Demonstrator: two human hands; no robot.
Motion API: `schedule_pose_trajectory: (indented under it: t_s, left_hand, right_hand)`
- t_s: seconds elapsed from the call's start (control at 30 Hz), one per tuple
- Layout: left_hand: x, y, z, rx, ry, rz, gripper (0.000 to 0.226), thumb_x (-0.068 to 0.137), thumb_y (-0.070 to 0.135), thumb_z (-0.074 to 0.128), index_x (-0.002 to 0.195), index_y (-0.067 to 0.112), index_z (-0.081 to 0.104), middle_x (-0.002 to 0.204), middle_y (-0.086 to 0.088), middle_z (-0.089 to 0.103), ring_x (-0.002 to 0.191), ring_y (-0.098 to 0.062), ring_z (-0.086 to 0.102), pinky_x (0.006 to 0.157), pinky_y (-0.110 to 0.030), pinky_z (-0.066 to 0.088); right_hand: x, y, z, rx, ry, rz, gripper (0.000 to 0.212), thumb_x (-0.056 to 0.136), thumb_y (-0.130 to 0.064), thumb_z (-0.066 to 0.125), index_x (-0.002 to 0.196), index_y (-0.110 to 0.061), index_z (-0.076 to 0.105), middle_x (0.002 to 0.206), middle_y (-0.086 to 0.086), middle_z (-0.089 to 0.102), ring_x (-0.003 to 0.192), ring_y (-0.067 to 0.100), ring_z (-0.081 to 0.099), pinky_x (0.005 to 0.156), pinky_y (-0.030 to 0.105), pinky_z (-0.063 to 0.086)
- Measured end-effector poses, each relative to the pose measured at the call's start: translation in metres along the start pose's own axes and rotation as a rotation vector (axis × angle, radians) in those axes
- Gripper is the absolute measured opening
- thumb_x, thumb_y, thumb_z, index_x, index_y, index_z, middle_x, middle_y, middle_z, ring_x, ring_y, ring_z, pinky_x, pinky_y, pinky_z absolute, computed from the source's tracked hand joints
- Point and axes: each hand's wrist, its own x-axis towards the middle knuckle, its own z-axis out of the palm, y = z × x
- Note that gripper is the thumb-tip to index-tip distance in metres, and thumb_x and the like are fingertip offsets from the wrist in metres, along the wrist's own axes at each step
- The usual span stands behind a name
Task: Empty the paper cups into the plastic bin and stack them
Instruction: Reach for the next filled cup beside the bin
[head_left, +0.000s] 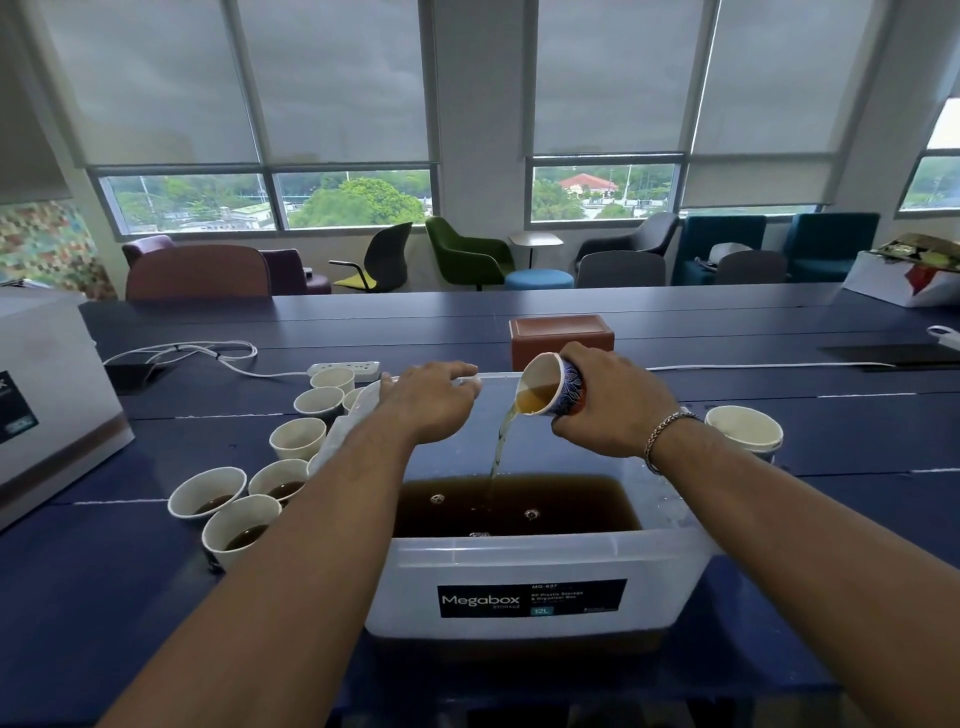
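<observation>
By the right hand (608, 400) a tilted paper cup (550, 387) is being gripped, the relaxed left hand (431, 400) is being rested on the plastic bin (519, 561) rim; pour best kept low, centred.

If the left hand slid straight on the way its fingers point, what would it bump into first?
Probably the tilted blue-patterned paper cup that the right hand is pouring from, though depth is unclear.

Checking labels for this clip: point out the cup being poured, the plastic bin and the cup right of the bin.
Poured cup (543, 375): head view, inner wall.
Plastic bin (519, 558): head view, front wall.
Right-side cup (743, 423): head view, inner wall.
</observation>
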Motion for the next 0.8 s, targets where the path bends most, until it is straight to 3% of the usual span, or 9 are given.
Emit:
schedule_pose_trajectory:
  t_s: [0.3,0.8]
  left_hand:
    - [0.0003,-0.0005,0.0000,-0.013,0.000,0.001,0.040,0.103,0.046,0.039,0.140,0.035,0.050,0.153,0.000,0.043,0.141,-0.027,0.035,0.116,-0.060,0.021]
    - [-0.0004,-0.0004,-0.0001,0.004,-0.009,0.004,0.041,0.103,0.047,0.037,0.141,0.035,0.048,0.154,0.001,0.041,0.143,-0.027,0.032,0.117,-0.060,0.016]
  right_hand:
    - [-0.0023,-0.0045,-0.0028,-0.091,0.052,0.006,0.066,0.075,-0.042,0.074,0.130,-0.024,0.043,0.126,0.002,0.053,0.112,0.022,0.050,0.092,0.041,0.051]
    - [-0.0014,-0.0040,-0.0017,-0.158,0.081,-0.011,0.068,0.076,-0.041,0.073,0.133,-0.024,0.040,0.129,0.003,0.051,0.117,0.022,0.047,0.092,0.039,0.048]
